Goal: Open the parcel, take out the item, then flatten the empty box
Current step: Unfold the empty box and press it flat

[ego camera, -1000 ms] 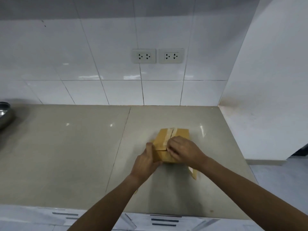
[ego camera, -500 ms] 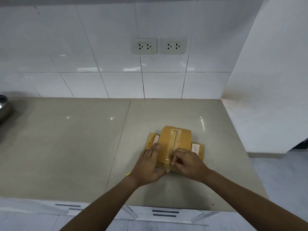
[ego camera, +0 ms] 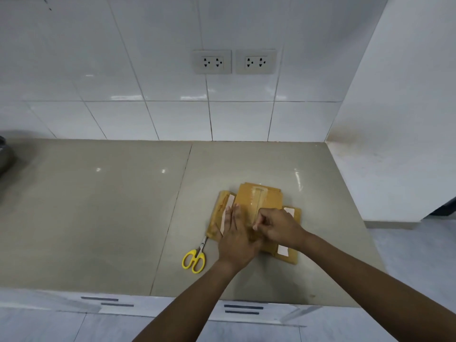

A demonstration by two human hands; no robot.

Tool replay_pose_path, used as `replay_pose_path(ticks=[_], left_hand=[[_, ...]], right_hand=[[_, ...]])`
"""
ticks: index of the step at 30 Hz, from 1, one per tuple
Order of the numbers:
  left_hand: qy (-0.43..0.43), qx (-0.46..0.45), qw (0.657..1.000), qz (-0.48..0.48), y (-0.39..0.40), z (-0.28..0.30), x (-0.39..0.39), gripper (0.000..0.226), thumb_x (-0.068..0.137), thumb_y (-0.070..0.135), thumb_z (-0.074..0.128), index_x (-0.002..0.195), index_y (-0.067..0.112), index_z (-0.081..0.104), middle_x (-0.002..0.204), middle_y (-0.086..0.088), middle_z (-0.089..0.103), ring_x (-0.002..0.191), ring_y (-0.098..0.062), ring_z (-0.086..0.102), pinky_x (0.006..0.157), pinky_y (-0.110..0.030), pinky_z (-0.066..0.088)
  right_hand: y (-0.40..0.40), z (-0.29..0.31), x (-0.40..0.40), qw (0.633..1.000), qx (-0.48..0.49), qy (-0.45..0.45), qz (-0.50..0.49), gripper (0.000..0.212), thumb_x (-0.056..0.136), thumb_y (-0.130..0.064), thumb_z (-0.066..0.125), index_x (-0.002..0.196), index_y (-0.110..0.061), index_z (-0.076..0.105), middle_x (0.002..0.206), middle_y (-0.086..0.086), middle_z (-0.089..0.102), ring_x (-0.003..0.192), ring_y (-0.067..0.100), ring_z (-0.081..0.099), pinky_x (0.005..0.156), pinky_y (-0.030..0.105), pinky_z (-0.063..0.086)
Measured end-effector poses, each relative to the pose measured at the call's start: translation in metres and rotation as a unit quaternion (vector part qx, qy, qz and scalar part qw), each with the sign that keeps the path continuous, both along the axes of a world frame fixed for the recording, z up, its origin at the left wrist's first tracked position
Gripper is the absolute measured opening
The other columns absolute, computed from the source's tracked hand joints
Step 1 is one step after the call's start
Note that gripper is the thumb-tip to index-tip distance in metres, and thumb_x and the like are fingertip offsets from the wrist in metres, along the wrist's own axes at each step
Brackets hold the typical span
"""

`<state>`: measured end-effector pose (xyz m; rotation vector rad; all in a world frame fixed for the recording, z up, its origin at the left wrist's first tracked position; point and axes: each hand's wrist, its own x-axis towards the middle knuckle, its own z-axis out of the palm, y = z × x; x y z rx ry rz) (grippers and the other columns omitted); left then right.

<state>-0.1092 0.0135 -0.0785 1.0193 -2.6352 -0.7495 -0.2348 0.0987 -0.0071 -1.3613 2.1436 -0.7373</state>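
Since a second ago the box [ego camera: 256,206] has gone from a half-standing shape under my hands to a squashed sheet lying flat on the surface [ego camera: 98,206], flaps splayed out to either side of my fingers. Yellow scissors [ego camera: 194,259], hidden before, now show just outside my left hand [ego camera: 238,234], blades pointing toward the cardboard's near corner.

My left fingers [ego camera: 233,215] lie stretched out, palm down, gripping nothing, only pinning the left half. My right hand [ego camera: 277,227] is curled into a loose fist, its fingertips pinching at the taped centre seam; whether they actually hold a tape end I cannot tell.

I judge the cardboard light and stiff but springy along its creases, so it will want to lift once released, and the glossy tape looks slick. Best purchase is flat pressure over the folds, or a pinch at a flap edge beyond my fingertips.
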Motion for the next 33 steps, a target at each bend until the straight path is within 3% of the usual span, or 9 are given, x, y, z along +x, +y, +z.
replay_pose_path(ticks=[6,9,15,18,22,25,28,30,33], left_hand=[[-0.034,-0.025,0.999,0.014,0.004,0.001,-0.002,0.112,0.071,0.085,0.03,0.154,0.017,-0.004,0.163,0.003,-0.003,0.139,-0.009,-0.027,0.114,-0.06,-0.005],[-0.04,-0.032,0.998,0.027,0.004,0.0,-0.001,0.117,0.067,0.091,0.025,0.154,0.019,-0.005,0.163,0.004,-0.003,0.143,-0.009,-0.022,0.114,-0.058,-0.004],[-0.093,-0.038,0.995,0.021,0.007,0.009,-0.003,0.114,0.069,0.091,0.021,0.153,0.02,-0.008,0.164,0.0,-0.003,0.15,-0.019,-0.009,0.114,-0.061,-0.002],[-0.134,-0.068,0.989,-0.005,0.009,0.016,-0.003,0.096,0.075,0.086,0.016,0.151,0.033,-0.008,0.163,-0.005,-0.003,0.15,-0.029,-0.004,0.112,-0.065,0.004],[-0.177,-0.067,0.981,-0.044,0.009,0.024,-0.004,0.073,0.082,0.08,0.016,0.144,0.05,-0.011,0.162,-0.01,-0.011,0.148,-0.038,-0.007,0.108,-0.07,0.006],[-0.198,-0.056,0.977,-0.05,0.009,0.028,-0.005,0.071,0.085,0.077,0.019,0.144,0.05,-0.01,0.161,-0.009,-0.016,0.147,-0.038,-0.011,0.106,-0.073,0.004],[-0.216,-0.048,0.974,-0.055,0.009,0.03,-0.007,0.072,0.086,0.075,0.018,0.145,0.047,-0.012,0.16,-0.01,-0.02,0.147,-0.038,-0.015,0.106,-0.074,0.004],[-0.218,-0.045,0.973,-0.057,0.01,0.03,-0.008,0.072,0.086,0.076,0.017,0.145,0.047,-0.014,0.16,-0.009,-0.021,0.146,-0.038,-0.016,0.106,-0.074,0.004],[-0.209,-0.045,0.975,-0.056,0.01,0.028,-0.006,0.072,0.085,0.077,0.016,0.144,0.049,-0.015,0.16,-0.008,-0.022,0.146,-0.037,-0.017,0.106,-0.074,0.004]], right_hand=[[-0.008,0.011,-0.002,1.0,0.009,-0.026,-0.002,0.014,0.088,-0.018,0.064,0.075,-0.021,0.059,0.078,-0.004,0.07,0.068,0.016,0.067,0.062,0.039,0.057],[-0.011,0.02,-0.006,0.998,-0.029,-0.062,-0.016,0.015,0.091,-0.01,0.06,0.079,-0.02,0.058,0.08,-0.007,0.067,0.077,0.01,0.064,0.074,0.036,0.055],[-0.023,0.052,-0.019,0.989,-0.098,-0.088,-0.07,0.011,0.099,-0.017,0.049,0.088,-0.017,0.051,0.095,0.002,0.07,0.089,0.017,0.067,0.074,0.036,0.054],[-0.03,0.073,-0.032,0.971,-0.134,-0.155,-0.126,0.017,0.102,-0.02,0.041,0.086,-0.023,0.046,0.105,0.002,0.069,0.094,0.014,0.067,0.07,0.031,0.055],[-0.032,0.095,-0.053,0.952,-0.15,-0.196,-0.183,0.016,0.101,-0.02,0.041,0.085,-0.023,0.043,0.107,0.006,0.068,0.096,0.02,0.068,0.073,0.036,0.056],[-0.026,0.104,-0.068,0.941,-0.157,-0.221,-0.204,0.013,0.101,-0.018,0.042,0.087,-0.018,0.042,0.109,0.015,0.068,0.096,0.028,0.069,0.079,0.046,0.056],[-0.019,0.116,-0.085,0.903,-0.21,-0.283,-0.248,0.007,0.101,-0.012,0.038,0.095,-0.012,0.039,0.108,0.027,0.066,0.096,0.041,0.067,0.084,0.056,0.054],[-0.012,0.125,-0.098,0.881,-0.248,-0.297,-0.271,0.01,0.102,-0.012,0.036,0.092,-0.014,0.038,0.107,0.03,0.065,0.093,0.043,0.067,0.084,0.057,0.053],[0.002,0.127,-0.117,0.878,-0.264,-0.271,-0.292,0.017,0.102,-0.014,0.035,0.085,-0.018,0.035,0.108,0.029,0.064,0.092,0.041,0.066,0.084,0.055,0.053]])
